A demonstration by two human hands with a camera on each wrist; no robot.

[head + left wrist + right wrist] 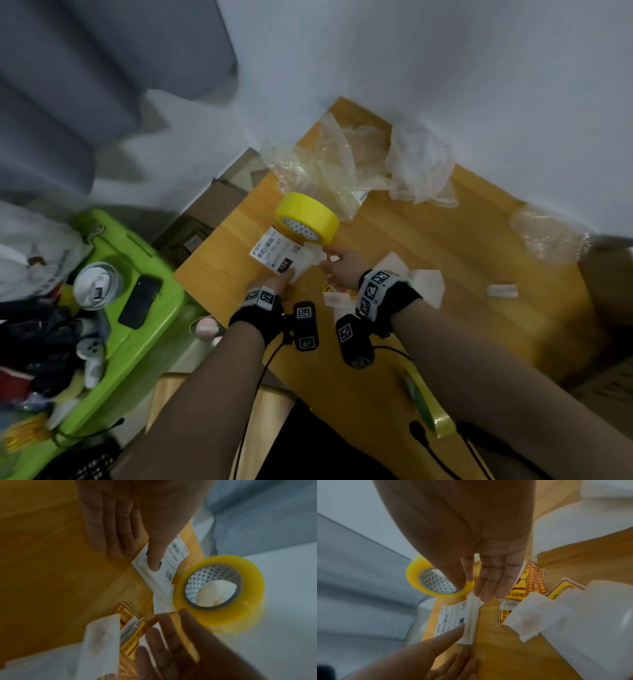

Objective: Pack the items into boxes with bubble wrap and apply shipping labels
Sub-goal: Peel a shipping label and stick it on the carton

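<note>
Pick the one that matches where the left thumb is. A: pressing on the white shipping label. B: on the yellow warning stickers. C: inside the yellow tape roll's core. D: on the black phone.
A: the left hand has its thumb down on the shipping label, beside the tape roll.

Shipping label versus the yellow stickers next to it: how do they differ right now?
The shipping label is white with a barcode and black print; the yellow stickers are yellow with red borders. The left hand presses a thumb on the shipping label, while nothing touches the yellow stickers. The shipping label's far edge reaches the tape roll; the yellow stickers lie fanned, partly under white paper. Both lie on the wooden table.
</note>
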